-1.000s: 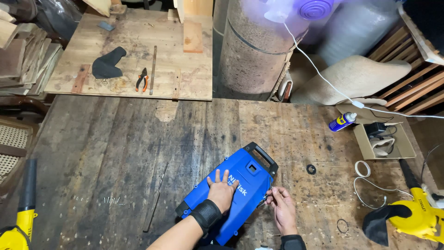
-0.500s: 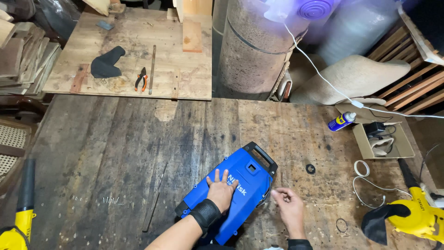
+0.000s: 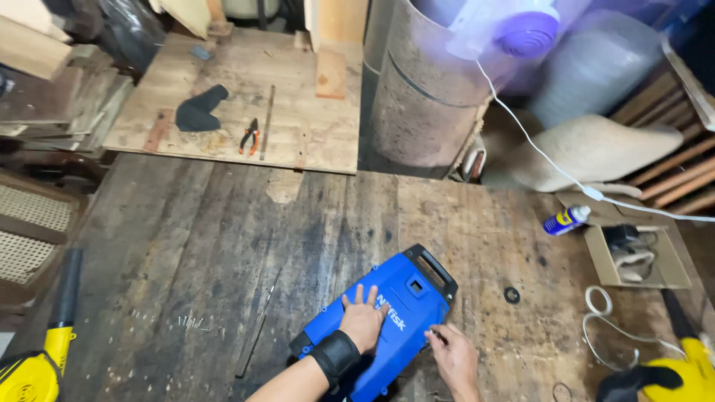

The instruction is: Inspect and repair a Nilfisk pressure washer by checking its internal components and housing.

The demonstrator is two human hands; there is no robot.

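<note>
1 blue plastic machine housing: left hand flat on top, fingers spread. Right hand at its edge, fingertips pinched, contents can't tell. 1 black rubber ring nearby.

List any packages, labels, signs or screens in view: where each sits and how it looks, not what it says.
Spray can: lying on the bench at far right, small cylinder, blue with yellow label, white cap.
Cardboard box: open, right of the can, brown, dark items inside.
Blue machine housing: under the left hand, with white lettering; the right hand is at its edge.
No screens or signs.
</note>
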